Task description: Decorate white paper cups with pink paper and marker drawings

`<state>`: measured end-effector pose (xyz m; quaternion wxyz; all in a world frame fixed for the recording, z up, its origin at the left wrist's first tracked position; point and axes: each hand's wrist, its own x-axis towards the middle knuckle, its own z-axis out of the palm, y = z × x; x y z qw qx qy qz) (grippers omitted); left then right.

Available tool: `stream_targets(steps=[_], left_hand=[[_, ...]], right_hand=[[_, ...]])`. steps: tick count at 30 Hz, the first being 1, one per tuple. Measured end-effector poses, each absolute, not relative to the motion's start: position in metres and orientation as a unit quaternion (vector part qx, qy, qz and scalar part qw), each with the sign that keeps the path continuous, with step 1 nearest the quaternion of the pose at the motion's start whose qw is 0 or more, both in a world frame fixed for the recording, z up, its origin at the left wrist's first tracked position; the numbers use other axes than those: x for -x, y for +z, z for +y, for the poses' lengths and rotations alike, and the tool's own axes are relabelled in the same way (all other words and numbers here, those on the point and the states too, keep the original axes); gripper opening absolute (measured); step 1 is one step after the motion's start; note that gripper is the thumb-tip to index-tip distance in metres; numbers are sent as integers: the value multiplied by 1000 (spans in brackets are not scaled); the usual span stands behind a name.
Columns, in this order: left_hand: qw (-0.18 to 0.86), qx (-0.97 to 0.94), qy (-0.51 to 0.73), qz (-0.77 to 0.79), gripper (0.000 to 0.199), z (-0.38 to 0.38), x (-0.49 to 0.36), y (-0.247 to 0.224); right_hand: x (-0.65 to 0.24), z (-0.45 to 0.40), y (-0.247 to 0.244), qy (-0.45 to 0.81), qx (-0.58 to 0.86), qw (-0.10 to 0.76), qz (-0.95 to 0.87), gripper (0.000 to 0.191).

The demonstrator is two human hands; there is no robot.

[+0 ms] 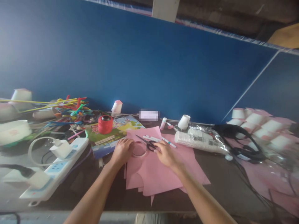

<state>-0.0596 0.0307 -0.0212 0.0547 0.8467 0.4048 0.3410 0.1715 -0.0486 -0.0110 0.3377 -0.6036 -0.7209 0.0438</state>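
Pink paper sheets (163, 174) lie overlapping at the front middle of the table. My left hand (123, 150) rests at their left edge, its fingers curled at a thin ring (139, 155) on the paper; its grip is too small to make out. Black scissors (150, 145) point up and to the left, and my right hand (165, 152) has its fingers closed at their handles. White pens (169, 142) lie just beyond the right hand. A red spool (105, 125) stands on a colourful book (100, 143) to the left.
A white power strip (59, 168) with plugs is at left, below coloured pipe cleaners (74, 107). Stacked paper cups (196, 141) lie right of the paper, near black cables (252, 155) and more cups (266, 124). A blue partition (149, 62) rises behind.
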Motion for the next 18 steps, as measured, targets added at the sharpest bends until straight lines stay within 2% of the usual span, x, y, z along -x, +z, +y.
stream_targets(steps=[5,9,12,14,18], left_hand=[[68,-856,321,400,23,30,60,-22],[55,-848,333,409,21,31,58,-22],[50,-845,351,399,21,32,57,-23],[47,-844,360,394,21,32,57,-23],[44,-842,360,399,20,32,57,-23]], right_hand=[[-166,-44,-16,48,595,349,-722,23],[-193,-43,12,-11,657,358,-663,26],[-224,-34,44,-81,745,260,-609,28],[-243,-24,59,-94,807,157,-562,30],[-264,-1,63,-75,834,107,-536,18]])
